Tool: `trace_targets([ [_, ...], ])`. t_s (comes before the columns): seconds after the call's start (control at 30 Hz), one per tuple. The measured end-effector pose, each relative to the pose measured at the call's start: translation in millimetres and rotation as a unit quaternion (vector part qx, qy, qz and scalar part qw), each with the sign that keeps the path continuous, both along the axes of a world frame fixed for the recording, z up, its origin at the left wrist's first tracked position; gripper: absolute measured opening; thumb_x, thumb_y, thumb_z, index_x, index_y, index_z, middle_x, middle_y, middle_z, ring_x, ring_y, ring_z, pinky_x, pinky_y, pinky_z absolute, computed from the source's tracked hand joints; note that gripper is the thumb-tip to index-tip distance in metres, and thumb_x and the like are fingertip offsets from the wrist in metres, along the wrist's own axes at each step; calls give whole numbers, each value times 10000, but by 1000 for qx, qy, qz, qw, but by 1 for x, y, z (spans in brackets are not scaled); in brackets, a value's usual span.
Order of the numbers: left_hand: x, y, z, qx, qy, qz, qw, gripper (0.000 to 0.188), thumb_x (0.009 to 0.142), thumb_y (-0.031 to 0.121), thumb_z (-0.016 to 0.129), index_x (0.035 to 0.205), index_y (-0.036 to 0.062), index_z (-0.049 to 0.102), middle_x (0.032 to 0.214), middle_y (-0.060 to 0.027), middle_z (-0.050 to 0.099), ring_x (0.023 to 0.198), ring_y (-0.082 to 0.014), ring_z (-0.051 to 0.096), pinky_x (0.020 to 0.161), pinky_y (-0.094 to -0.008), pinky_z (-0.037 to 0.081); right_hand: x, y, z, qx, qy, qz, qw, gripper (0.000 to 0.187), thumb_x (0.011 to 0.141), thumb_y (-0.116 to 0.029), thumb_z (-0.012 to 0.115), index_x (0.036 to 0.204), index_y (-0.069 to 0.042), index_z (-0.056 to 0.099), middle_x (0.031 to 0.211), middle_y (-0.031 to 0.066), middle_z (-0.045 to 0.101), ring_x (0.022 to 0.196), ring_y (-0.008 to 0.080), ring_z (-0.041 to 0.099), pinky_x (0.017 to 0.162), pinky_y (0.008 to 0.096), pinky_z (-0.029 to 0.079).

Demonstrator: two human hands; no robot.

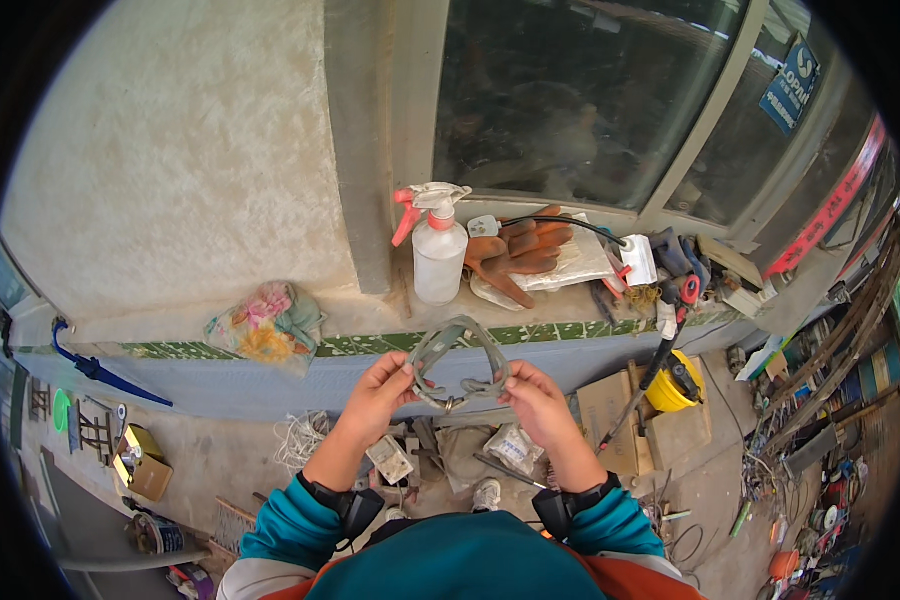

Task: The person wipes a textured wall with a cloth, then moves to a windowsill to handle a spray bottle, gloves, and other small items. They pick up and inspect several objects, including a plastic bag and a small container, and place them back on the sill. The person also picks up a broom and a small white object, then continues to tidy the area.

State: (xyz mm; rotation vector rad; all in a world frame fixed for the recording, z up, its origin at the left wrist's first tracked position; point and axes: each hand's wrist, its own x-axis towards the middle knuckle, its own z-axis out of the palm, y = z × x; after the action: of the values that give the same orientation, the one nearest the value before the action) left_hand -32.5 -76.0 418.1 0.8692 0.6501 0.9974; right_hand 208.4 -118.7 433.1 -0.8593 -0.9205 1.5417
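Teal cloth of the wearer's top [460,565] fills the lower edge, closest to the camera, and its sleeves run to two black wrist devices [348,508]. Beyond them, both hands are raised in front of the body with a grey loop [432,350] stretched between them. The left hand [378,393] has its grip pinched on the loop's left side, thumb and fingertips together; the right hand [536,398] has its grip closed likewise on the right side. The loop stands out against the front edge of a window sill [370,318], with small metal-looking rings [448,404] at its lower part; its exact kind is hard to tell. On the sill, a white spray bottle [438,262] with a red trigger stands upright, just left of some orange-brown gloves [520,258]. Farther left, a crumpled floral cloth [265,325] hangs partly over the edge. Down on the floor to the right, a yellow bucket [675,385] sits near a flat cardboard piece [605,418], while a white packet [515,448] lies below the hands, near a shoe [487,494]. At far left is a dark blue umbrella [110,376], slanting beside the wall.
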Motion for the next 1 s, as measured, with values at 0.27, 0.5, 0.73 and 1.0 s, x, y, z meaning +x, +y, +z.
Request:
trace_targets([
  [0.27,-19,2,-16,16,-12,-3,1000,119,925,161,565,1018,90,546,1049,-1,575,955,-121,548,815,-298,452,-3,3,-5,-11,169,-15,985,111,827,-78,610,915,-88,541,964,18,583,895,118,519,804,273,416],
  [0.5,-38,-1,-24,150,86,2,985,130,901,26,564,1028,46,550,1285,-52,452,1071,-119,497,917,-294,423,-5,6,-4,119,-78,0,990,221,806,63,638,946,-62,522,1072,30,533,976,101,514,884,263,403],
  [0.73,-46,-15,-12,111,123,-82,983,159,922,133,572,1048,55,631,1342,-115,409,1080,-144,510,899,-303,431,-18,7,-9,125,-124,34,984,239,797,85,635,966,-47,530,1162,66,497,1018,110,519,857,268,449],
  [1.0,-48,-18,-6,129,47,1,991,372,927,239,572,1228,51,459,1351,-117,409,1290,-186,338,992,-354,342,-38,9,-7,164,-160,58,972,264,784,99,635,990,-31,535,1181,80,467,1026,148,526,861,296,466],
])
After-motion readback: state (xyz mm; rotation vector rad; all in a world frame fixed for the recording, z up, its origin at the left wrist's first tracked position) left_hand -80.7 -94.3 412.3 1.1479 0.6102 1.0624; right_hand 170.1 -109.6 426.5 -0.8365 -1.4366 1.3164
